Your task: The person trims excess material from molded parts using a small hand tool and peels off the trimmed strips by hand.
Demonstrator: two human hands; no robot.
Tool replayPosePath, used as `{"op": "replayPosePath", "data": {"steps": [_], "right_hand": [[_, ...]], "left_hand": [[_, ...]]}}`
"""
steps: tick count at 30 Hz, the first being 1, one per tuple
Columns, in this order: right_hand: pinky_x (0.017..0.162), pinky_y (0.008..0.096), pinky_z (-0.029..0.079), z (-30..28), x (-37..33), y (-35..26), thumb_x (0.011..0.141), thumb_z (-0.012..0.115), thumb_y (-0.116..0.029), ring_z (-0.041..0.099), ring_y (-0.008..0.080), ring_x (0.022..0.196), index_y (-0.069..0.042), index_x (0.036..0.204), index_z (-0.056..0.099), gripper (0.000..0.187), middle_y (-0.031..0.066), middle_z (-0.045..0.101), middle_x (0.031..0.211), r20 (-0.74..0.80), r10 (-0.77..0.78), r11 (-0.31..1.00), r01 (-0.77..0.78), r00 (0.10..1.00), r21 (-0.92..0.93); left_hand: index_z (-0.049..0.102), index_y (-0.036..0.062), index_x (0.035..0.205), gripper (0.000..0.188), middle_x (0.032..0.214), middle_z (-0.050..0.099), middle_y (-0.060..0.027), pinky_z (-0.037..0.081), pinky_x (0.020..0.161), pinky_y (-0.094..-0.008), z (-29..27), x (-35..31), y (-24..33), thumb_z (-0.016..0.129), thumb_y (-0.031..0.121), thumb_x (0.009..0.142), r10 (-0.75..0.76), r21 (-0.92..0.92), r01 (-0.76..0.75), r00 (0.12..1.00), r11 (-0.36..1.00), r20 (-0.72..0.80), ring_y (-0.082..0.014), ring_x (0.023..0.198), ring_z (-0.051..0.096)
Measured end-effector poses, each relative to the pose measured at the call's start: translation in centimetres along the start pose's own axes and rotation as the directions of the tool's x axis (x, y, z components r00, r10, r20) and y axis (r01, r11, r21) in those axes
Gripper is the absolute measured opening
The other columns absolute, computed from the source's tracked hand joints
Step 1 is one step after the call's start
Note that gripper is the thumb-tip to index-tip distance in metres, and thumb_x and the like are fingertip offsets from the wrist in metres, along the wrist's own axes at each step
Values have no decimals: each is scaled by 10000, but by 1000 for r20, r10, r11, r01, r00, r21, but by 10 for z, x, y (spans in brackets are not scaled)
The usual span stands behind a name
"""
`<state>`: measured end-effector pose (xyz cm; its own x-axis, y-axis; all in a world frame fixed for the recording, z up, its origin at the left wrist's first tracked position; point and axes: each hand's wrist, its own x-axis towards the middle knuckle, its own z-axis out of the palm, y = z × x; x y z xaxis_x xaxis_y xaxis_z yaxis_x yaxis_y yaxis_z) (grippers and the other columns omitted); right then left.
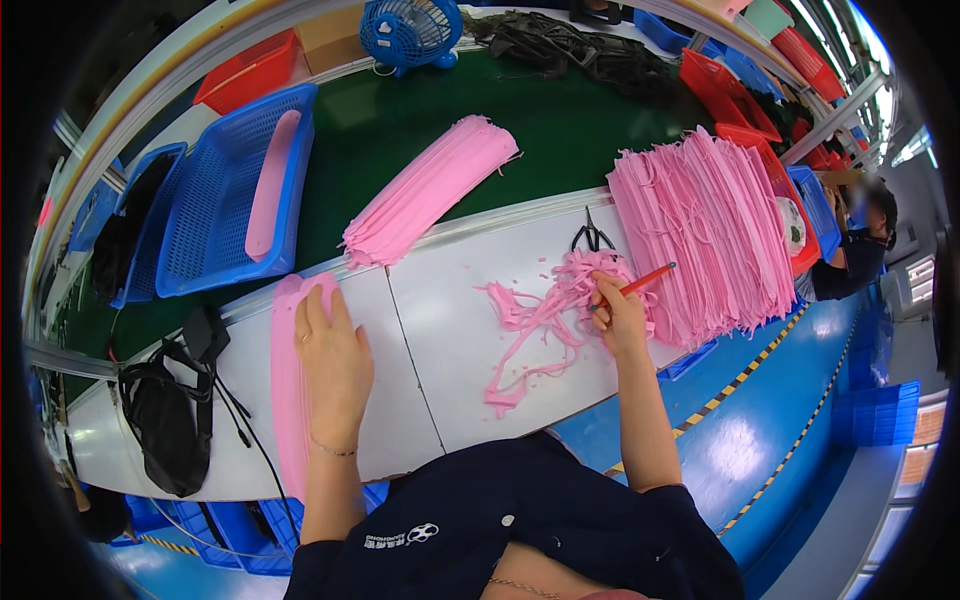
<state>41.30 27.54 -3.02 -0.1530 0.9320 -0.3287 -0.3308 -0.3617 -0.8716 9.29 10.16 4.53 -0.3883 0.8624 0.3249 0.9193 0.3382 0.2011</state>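
Flat over a long stack of pink foam-like strips point(286, 410) on the left lies my left hand point(336, 365), fingers stretched out. My right hand point(626, 320) is closed around a slim red pen-like tool point(652, 277), above a tangle of thin pink scraps point(515, 315). Black-handled snips point(592, 236) rest just beyond that tangle. A large pile of pink strips point(705, 240) with frayed edges stands to the right of my right hand. Farther back, between my hands, a smaller pink bundle point(430, 190) lies across the green mat and the white table edge.
A blue basket point(215, 190) holding one pink strip point(272, 190) stands at the back left. Nearby lie a black pouch point(172, 430) and an adapter point(206, 334) with cords. A blue fan point(410, 35) and black material point(570, 50) are behind. Another person point(855, 240) is at right.
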Motion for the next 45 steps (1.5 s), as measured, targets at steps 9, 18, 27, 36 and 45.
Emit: {"op": "replayPosePath", "data": {"steps": [9, 18, 27, 36, 45], "right_hand": [[427, 224, 306, 4, -13, 10, 911, 542, -82, 386, 69, 484, 5, 1054, 567, 169, 36, 521, 742, 139, -50, 999, 50, 989, -1], [438, 220, 311, -2, -10, 14, 916, 536, -83, 386, 67, 483, 3, 1054, 570, 166, 37, 523, 753, 119, -120, 991, 126, 986, -40], [436, 223, 323, 4, -17, 10, 928, 527, -115, 406, 72, 490, 8, 1034, 577, 170, 40, 535, 747, 140, -113, 990, 123, 984, -65], [531, 237, 436, 39, -55, -39, 911, 567, -122, 547, 108, 630, 17, 1029, 602, 185, 74, 611, 832, 216, -39, 990, 68, 976, -126], [850, 242, 453, 74, -76, -47, 853, 645, -36, 578, 138, 973, -5, 1075, 649, 224, 71, 631, 1040, 151, -516, 825, 537, 843, -178]], "left_hand": [[647, -20, 1026, 309, 998, 649, -185, 481, 818, -426, 115, 200, -17, 514, 223, 889, -76, -94, 73, 997, 993, -31, -347, 964, 608], [645, 23, 1056, 430, 1061, 633, -203, 483, 862, -409, 145, 226, -20, 616, 366, 799, -95, -454, 296, 905, 840, 414, -354, 942, 610], [603, 33, 1119, 394, 1023, 564, -187, 468, 854, -403, 40, 178, 61, 648, 188, 760, 5, -436, 22, 998, 899, 60, -331, 974, 569], [465, 34, 1237, 569, 1101, 525, -84, 412, 877, -256, -18, 68, 70, 592, 64, 683, 370, -834, 543, 798, -100, 476, -158, 988, 517], [462, 13, 1247, 536, 1150, 546, -63, 376, 946, -242, -12, 12, 62, 662, 80, 755, 457, -696, 713, 649, -86, 608, -131, 1075, 512]]}}
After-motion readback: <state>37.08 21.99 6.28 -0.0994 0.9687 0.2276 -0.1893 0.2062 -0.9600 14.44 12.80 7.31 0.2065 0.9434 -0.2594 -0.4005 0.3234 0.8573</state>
